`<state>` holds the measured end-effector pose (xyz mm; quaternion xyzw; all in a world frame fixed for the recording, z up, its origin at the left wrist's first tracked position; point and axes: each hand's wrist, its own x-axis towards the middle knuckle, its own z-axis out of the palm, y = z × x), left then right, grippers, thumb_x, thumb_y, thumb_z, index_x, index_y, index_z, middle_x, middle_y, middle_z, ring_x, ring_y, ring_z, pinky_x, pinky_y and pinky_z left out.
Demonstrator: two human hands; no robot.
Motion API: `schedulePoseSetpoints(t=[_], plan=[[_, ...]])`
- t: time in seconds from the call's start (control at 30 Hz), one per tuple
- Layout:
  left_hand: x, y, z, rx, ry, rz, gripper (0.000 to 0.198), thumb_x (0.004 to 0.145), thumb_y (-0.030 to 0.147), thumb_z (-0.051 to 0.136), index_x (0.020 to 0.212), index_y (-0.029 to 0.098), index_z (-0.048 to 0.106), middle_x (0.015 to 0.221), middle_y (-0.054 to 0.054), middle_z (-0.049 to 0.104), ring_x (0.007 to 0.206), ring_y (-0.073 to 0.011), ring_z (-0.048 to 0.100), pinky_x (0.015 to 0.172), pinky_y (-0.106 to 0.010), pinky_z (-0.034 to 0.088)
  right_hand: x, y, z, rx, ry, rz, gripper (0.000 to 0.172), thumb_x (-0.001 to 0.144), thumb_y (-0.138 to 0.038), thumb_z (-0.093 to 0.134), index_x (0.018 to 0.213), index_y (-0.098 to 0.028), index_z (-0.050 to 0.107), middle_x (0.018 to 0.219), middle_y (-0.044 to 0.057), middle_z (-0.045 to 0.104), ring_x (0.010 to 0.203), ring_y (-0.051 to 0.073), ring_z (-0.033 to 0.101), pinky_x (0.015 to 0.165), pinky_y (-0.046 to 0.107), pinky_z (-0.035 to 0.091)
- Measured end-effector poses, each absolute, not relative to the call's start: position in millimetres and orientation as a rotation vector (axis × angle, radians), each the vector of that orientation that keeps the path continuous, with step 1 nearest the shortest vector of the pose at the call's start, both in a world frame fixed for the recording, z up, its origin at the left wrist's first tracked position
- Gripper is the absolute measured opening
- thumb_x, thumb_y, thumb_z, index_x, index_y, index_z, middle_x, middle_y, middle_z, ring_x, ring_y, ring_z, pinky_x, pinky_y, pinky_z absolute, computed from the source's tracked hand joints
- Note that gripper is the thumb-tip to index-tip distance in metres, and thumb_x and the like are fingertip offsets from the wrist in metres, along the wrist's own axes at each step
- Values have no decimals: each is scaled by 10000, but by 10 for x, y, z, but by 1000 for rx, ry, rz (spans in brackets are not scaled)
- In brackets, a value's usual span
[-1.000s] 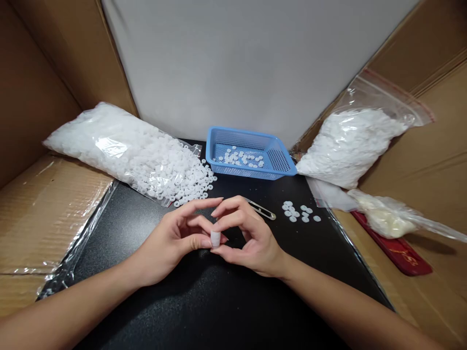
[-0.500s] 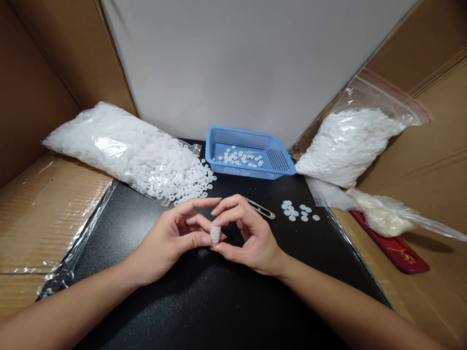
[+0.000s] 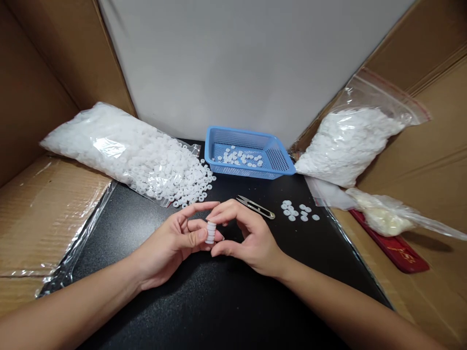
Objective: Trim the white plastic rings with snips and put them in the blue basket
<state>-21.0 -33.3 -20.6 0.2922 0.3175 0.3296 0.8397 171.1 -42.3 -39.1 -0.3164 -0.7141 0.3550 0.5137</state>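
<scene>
A short stack of white plastic washers (image 3: 210, 233) stands upright in my left hand (image 3: 182, 238), pinched between its thumb and the fingers behind. My right hand (image 3: 248, 233) is curved around the right side of the stack. Its fingertips touch the stack's top, while its thumb is spread away, just below and to the right of the stack's lower end. Metal thread snips (image 3: 256, 207) lie on the black table behind my right hand. Farther right, several loose white discs (image 3: 291, 211) lie on the tabletop.
A clear bag of white washers (image 3: 120, 146) spills onto the table at left. A blue basket (image 3: 251, 170) holding some discs stands at the back. At right are another full bag (image 3: 346, 141), a bag of cream-coloured pieces (image 3: 383, 214) and a red case (image 3: 408, 260). Cardboard walls flank the table.
My right thumb has come off the bottom of the stack, and its fingers have shifted left over the top. The stack has moved slightly left, and its separate rings show more clearly.
</scene>
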Motion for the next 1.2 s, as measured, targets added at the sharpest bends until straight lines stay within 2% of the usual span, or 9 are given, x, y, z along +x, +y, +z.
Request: schedulePoseSetpoints(t=[0.1, 0.2, 0.3, 0.37, 0.47, 0.6, 0.73, 0.97, 1.2], plan=[[-207, -334, -197, 591, 692, 675, 528, 701, 177, 911, 1200, 217, 744, 714, 10, 742, 671, -116, 647, 741, -237, 489, 1684, -442, -381, -812, -1650, 987, 239, 924, -466, 700, 905, -228, 712, 900, 48, 755, 866, 204, 706, 775, 362, 567], [-201, -328, -195, 605, 710, 654, 560, 677, 159, 922, 1204, 226, 747, 715, 9, 757, 691, -113, 658, 752, -230, 488, 1681, -446, -326, -860, -1589, 1061, 191, 928, -409, 705, 858, -231, 714, 880, 34, 761, 853, 201, 719, 808, 367, 580], [-203, -312, -203, 678, 723, 687, 520, 674, 184, 928, 1166, 231, 767, 744, -9, 786, 722, -117, 675, 777, -234, 500, 1866, -375, -219, -997, -1615, 865, 110, 925, -341, 701, 887, -238, 703, 899, 31, 750, 858, 209, 707, 783, 357, 566], [-208, -303, -209, 722, 743, 719, 422, 655, 210, 942, 1053, 217, 805, 760, -21, 800, 729, -116, 682, 772, -224, 504, 2132, -288, -158, -1230, -1720, 548, 60, 920, -287, 682, 886, -238, 691, 894, 34, 737, 828, 215, 685, 745, 349, 535], [-216, -299, -213, 732, 782, 736, 246, 628, 228, 958, 826, 183, 819, 781, -39, 815, 743, -119, 700, 751, -213, 513, 2617, -151, -162, -1783, -2032, 49, 112, 858, -224, 678, 757, -243, 634, 786, 30, 699, 769, 243, 649, 689, 354, 452], [-228, -293, -228, 662, 793, 761, 230, 625, 242, 964, 781, 177, 807, 757, -38, 813, 695, -110, 701, 710, -204, 534, 3028, -54, -315, -2032, -2045, 56, 276, 749, -108, 700, 589, -240, 518, 541, -11, 585, 533, 206, 550, 551, 313, 304], [-234, -265, -242, 598, 788, 776, 290, 586, 264, 984, 799, 167, 813, 731, -41, 809, 659, -104, 710, 685, -183, 561, 3086, -32, -385, -2156, -2036, 116, 298, 762, -144, 737, 584, -237, 516, 481, -34, 577, 449, 173, 507, 523, 291, 270], [-225, -267, -177, 560, 767, 764, 286, 581, 242, 984, 795, 152, 818, 716, -51, 803, 558, -82, 683, 571, -136, 558, 3076, -9, -360, -2183, -2091, 102, 267, 802, -170, 727, 618, -226, 542, 538, -23, 619, 519, 177, 544, 577, 288, 282], [-210, -287, -149, 520, 789, 762, 303, 569, 256, 989, 792, 141, 819, 809, -91, 825, 652, -137, 748, 687, -201, 628, 3033, 25, -410, -2133, -2093, 11, 267, 892, -327, 662, 662, -204, 608, 743, 65, 674, 781, 259, 603, 665, 328, 285]])
